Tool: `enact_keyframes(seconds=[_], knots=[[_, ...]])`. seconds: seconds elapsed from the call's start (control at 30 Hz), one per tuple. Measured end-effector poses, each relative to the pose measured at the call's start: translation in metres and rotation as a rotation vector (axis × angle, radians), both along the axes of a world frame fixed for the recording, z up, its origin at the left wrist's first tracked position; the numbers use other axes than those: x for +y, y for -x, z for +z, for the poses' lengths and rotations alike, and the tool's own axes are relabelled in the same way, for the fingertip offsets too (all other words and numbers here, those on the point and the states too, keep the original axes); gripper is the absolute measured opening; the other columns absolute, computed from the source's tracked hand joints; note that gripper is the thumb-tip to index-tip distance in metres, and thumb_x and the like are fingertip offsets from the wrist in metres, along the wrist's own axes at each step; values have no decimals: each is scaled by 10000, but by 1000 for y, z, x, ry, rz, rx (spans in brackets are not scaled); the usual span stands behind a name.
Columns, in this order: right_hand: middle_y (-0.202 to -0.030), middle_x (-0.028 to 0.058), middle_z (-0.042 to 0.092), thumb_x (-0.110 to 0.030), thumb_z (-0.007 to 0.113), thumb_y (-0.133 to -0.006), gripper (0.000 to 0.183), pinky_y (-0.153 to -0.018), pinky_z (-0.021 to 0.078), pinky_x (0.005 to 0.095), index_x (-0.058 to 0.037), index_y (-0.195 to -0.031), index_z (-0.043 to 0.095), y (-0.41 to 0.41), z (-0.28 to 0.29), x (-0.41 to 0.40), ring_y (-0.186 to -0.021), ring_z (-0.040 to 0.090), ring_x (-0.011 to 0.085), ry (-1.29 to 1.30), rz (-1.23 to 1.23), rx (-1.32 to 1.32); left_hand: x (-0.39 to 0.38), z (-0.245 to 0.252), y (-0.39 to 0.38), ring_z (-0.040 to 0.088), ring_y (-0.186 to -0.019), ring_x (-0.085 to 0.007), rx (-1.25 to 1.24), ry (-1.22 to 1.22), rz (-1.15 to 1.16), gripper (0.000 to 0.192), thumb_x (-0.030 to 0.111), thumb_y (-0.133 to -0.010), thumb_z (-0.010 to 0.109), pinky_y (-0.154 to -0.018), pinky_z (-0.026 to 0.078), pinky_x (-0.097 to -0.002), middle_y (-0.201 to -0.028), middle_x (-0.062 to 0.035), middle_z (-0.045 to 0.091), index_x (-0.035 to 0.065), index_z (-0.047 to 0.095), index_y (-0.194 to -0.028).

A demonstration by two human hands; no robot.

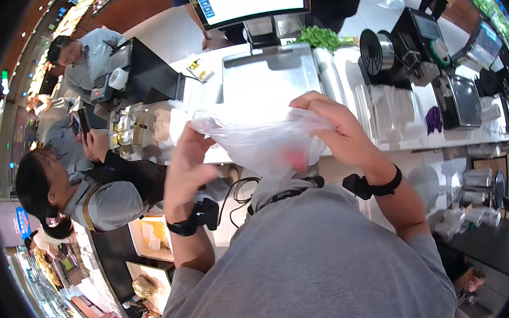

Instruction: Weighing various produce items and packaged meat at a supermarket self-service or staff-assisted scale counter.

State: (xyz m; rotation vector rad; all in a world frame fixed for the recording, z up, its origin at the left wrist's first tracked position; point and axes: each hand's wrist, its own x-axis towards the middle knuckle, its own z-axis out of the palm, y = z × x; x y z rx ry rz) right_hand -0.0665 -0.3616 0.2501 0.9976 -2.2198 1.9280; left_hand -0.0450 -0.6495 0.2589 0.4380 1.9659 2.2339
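Observation:
A clear plastic bag (253, 141) hangs between my two hands in front of my chest. Something red (297, 156) shows blurred through its lower right part; I cannot tell what it is. My left hand (192, 159) has its fingertips at the bag's upper left corner, the thumb blurred and held apart lower down. Bent fingers of my right hand (337, 123) grip the bag's upper right side. Beyond the bag, a weighing scale with a flat metal platform (270, 79) rests on the white counter (207, 95), below a lit monitor (253, 0).
Leafy greens (319, 38) lie behind the scale. Rightward are a film roll (331, 74), a black-flanged reel (371, 52), stacked plastic bags (394, 112) and a black-framed screen device (458, 100). Close on the left, a person (110, 201) holds a phone (83, 121) near packaged goods (129, 128).

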Motion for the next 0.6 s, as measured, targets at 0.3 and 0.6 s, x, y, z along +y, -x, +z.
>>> enact_keyframes(seconds=[0.3, 0.6], knots=[[-1052, 122, 625, -71, 656, -787, 125, -892, 427, 364, -54, -908, 682, 30, 8, -63, -999, 581, 276, -402, 157, 383, 113, -92, 10, 593, -998, -172, 13, 8, -260, 381, 135, -840, 696, -838, 489, -309, -1066, -82, 622, 10, 565, -1175], [-1415, 139, 405, -60, 873, -529, 1094, -1067, 342, 367, -30, -1450, 283, 37, -88, -82, -1287, 406, 234, -46, 218, -350, 53, -58, 48, 563, -796, -325, 886, 883, 303, 128, 130, -769, 602, -647, 470, -383, -849, -118, 563, 79, 582, -885]])
